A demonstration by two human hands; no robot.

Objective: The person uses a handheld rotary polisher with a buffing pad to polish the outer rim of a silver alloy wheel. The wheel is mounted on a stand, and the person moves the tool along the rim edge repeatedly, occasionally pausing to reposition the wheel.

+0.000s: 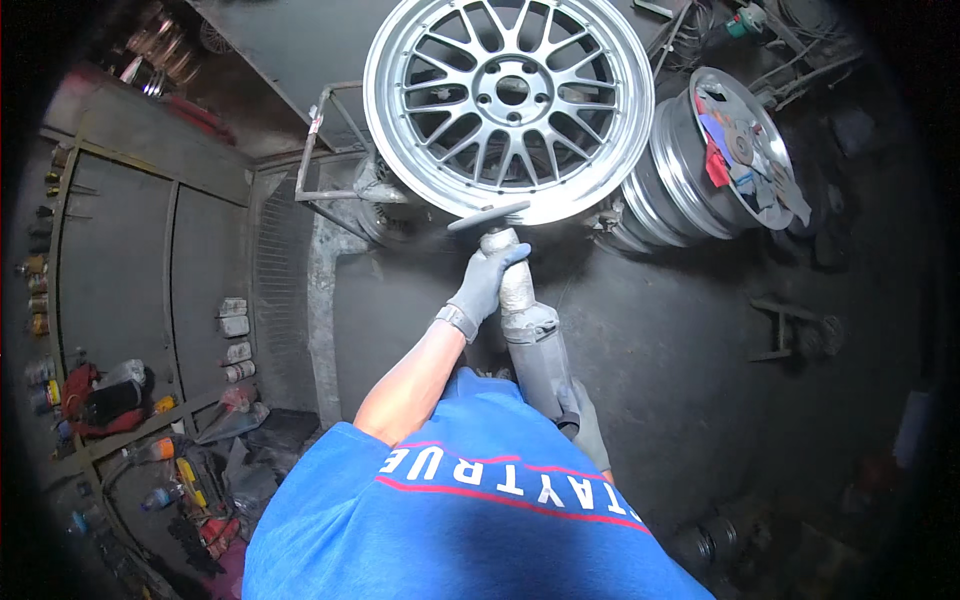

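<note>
My left hand (486, 283), in a grey glove, is wrapped around the front neck of a dusty, tape-wrapped angle grinder (538, 355). At the back end of its body my gloved right hand (588, 428) grips it, with most of the fingers hidden behind the housing. The grinder's flat grey disc (488, 215) is tilted at the lower edge of a silver multi-spoke alloy wheel (597, 190). Whether the disc touches the rim I cannot tell. The wheel faces up, its center bore and lug holes visible.
A metal frame (330, 195) stands left of the wheel. To the right, another rim (690, 190) lies on its side with sanding discs and cloths (745, 165) on it. Along the left wall are cans (235, 325), bags and bottles. A small stand (785, 330) sits on the right floor.
</note>
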